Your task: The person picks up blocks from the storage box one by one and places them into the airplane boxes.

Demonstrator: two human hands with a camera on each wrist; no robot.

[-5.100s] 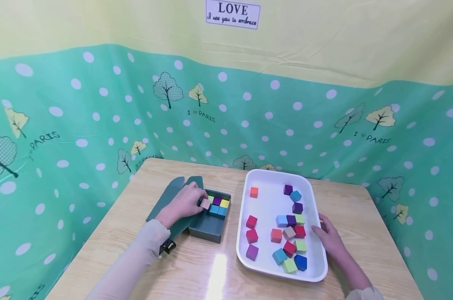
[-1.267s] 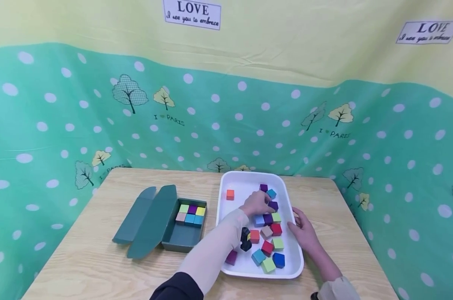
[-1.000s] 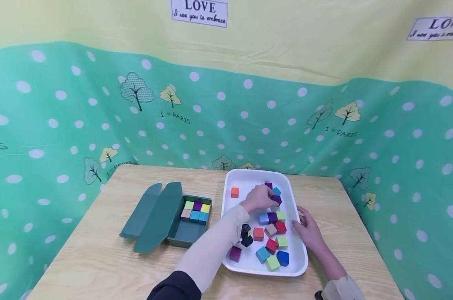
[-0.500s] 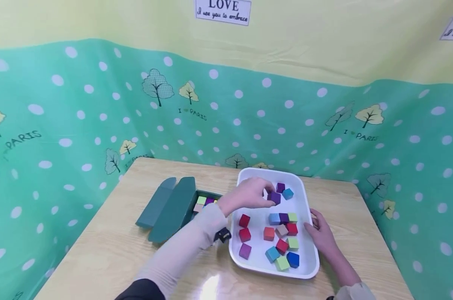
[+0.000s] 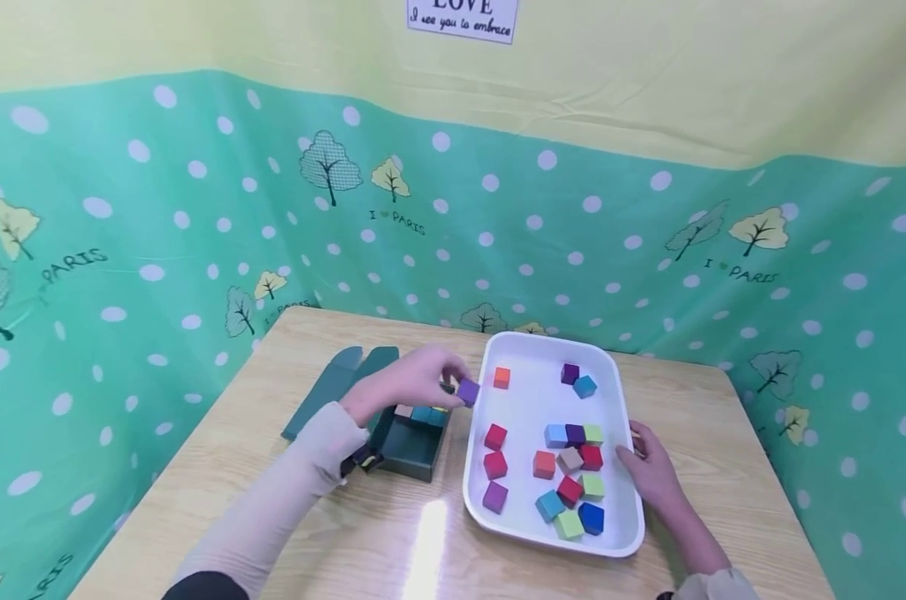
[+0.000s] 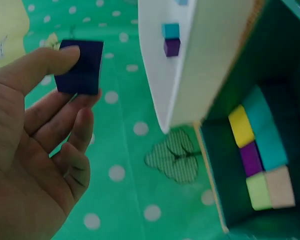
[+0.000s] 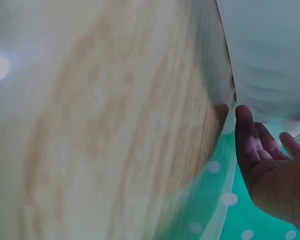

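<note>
My left hand (image 5: pixel 415 379) pinches a purple cube (image 5: pixel 468 392) between thumb and fingertips, in the air between the dark green box and the white tray. In the left wrist view the same cube (image 6: pixel 81 67) looks almost black, with the thumb across its face. The green box (image 5: pixel 407 454) has its lid folded back to the left; several coloured cubes lie in two rows at its far end. My right hand (image 5: pixel 655 471) holds the right side of the white tray (image 5: pixel 490 521), thumb over the rim, fingers outside the wall (image 7: pixel 270 60).
Loose cubes are spread in the tray, among them an orange cube (image 5: pixel 502 377), a dark blue cube (image 5: pixel 592 518) and a teal cube (image 5: pixel 585 386). The wooden table (image 5: pixel 347 533) ends against a green polka-dot cloth (image 5: pixel 573 250).
My left hand put a beige cube in the green box, then took the purple cube from the tray's far right part and carried it left past the tray rim. My right hand stayed at the tray.
</note>
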